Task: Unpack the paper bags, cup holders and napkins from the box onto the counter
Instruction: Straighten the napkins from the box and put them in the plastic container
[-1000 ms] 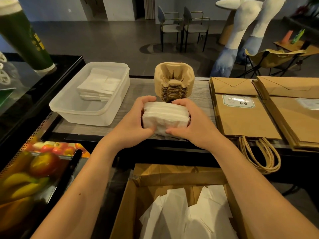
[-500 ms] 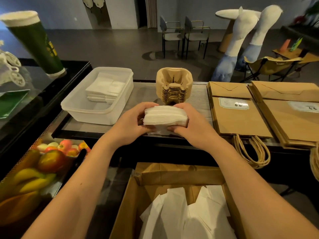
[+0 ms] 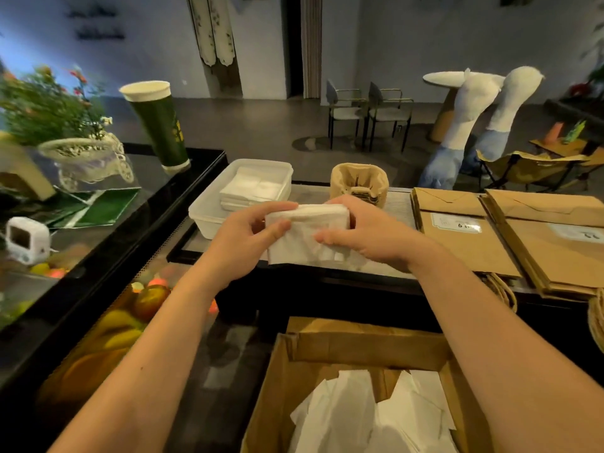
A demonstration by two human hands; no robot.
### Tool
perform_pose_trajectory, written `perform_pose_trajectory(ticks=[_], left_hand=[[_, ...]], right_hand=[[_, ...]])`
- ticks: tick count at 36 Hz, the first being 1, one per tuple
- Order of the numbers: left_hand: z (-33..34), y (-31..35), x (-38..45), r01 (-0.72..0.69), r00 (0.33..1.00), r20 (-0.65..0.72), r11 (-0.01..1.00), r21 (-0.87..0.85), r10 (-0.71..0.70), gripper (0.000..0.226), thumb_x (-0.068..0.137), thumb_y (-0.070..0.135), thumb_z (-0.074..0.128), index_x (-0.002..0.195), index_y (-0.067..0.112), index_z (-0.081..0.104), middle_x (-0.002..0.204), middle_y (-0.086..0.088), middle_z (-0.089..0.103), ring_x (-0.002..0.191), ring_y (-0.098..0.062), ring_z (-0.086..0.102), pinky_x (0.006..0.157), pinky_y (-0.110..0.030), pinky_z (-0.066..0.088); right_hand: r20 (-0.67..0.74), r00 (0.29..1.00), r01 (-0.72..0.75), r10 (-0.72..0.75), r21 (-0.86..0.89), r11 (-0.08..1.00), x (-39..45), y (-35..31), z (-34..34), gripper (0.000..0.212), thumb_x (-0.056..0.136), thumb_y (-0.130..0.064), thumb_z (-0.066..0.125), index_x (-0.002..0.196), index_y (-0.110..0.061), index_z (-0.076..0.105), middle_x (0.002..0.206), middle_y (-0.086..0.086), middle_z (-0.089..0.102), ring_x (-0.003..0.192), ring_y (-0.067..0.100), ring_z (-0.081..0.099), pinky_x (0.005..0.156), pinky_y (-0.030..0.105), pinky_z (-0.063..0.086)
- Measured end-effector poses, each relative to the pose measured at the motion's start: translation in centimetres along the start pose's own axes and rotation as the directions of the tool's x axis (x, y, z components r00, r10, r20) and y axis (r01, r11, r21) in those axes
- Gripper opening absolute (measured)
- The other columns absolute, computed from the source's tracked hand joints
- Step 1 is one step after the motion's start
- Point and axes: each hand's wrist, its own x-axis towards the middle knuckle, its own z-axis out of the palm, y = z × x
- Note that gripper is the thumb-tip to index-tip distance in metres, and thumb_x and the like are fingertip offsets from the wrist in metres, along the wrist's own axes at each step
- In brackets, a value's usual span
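Note:
A white stack of napkins (image 3: 305,235) is held above the counter's front edge, tilted toward me. My left hand (image 3: 243,241) grips its left side, thumb on the front face. My right hand (image 3: 366,233) grips its right side. Behind, a clear plastic tub (image 3: 209,220) holds more folded napkins (image 3: 251,189). A stack of pulp cup holders (image 3: 359,184) stands on the counter (image 3: 398,197). Flat brown paper bags (image 3: 464,237) lie to the right, with a second pile (image 3: 555,243) beside them. The open cardboard box (image 3: 356,344) below me holds white paper.
A tall green cup (image 3: 157,125) stands on the black glass display case (image 3: 98,237) at left, near a flower basket (image 3: 88,158) and a small white device (image 3: 26,240). Fruit (image 3: 150,299) shows under the glass. Chairs and a table fill the room beyond.
Both hands lifted the napkin stack off the counter and tipped its face toward me. My view rose, showing more of the room and the left display case.

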Motion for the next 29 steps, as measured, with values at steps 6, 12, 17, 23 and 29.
perform_pose_trajectory(ticks=[6,12,17,23,29], left_hand=[[-3.8,0.0,1.0,0.166,0.978,-0.081,0.955,-0.245,-0.191,0.027,0.102,0.028,0.058,0.128,0.032,0.066,0.111,0.008,0.070,0.094,-0.002,0.069,0.067,-0.015,0.055],[-6.4,-0.6,4.2,0.281,0.950,-0.071,0.930,-0.237,-0.305,0.018,0.104,0.030,0.055,0.121,0.030,0.055,0.117,0.002,0.063,0.099,-0.012,0.066,0.069,-0.022,0.059],[-7.9,-2.2,7.6,0.448,0.893,-0.021,0.892,-0.063,-0.450,0.026,0.101,0.036,0.057,0.118,0.017,0.061,0.114,-0.005,0.066,0.102,-0.020,0.065,0.089,-0.034,0.056],[-9.0,-3.9,10.0,0.591,0.801,0.116,0.807,0.005,-0.587,0.030,0.097,0.030,0.060,0.120,0.013,0.052,0.113,-0.008,0.061,0.101,-0.023,0.064,0.088,-0.035,0.058],[-8.8,-5.1,11.4,0.566,0.783,0.175,0.800,0.197,-0.597,0.019,0.094,0.035,0.058,0.102,0.020,0.050,0.107,-0.005,0.062,0.100,-0.022,0.064,0.097,-0.039,0.052]], right_hand=[[-0.029,1.000,0.013,-0.009,0.159,0.987,3.3,-4.0,0.2,0.028,0.094,-0.024,0.072,0.117,-0.023,0.057,0.111,-0.003,0.069,0.096,0.010,0.068,0.069,0.019,0.060],[-0.127,0.992,0.029,-0.007,0.171,0.985,9.6,-6.7,0.7,0.009,0.097,-0.017,0.070,0.105,-0.022,0.067,0.105,0.001,0.071,0.097,0.015,0.069,0.080,0.028,0.061],[-0.052,0.998,-0.043,0.047,0.073,0.996,14.8,-7.7,0.5,0.016,0.098,-0.016,0.067,0.113,-0.015,0.070,0.111,0.005,0.072,0.103,0.019,0.068,0.096,0.037,0.057],[0.164,0.972,-0.162,0.166,-0.043,0.986,20.0,-7.7,0.1,0.022,0.095,-0.008,0.069,0.117,-0.009,0.071,0.121,0.008,0.071,0.107,0.019,0.067,0.100,0.034,0.054],[0.266,0.941,-0.158,0.209,-0.199,0.967,22.4,-8.2,0.2,0.021,0.094,-0.012,0.071,0.115,-0.009,0.076,0.113,0.002,0.075,0.104,0.018,0.067,0.087,0.030,0.053]])
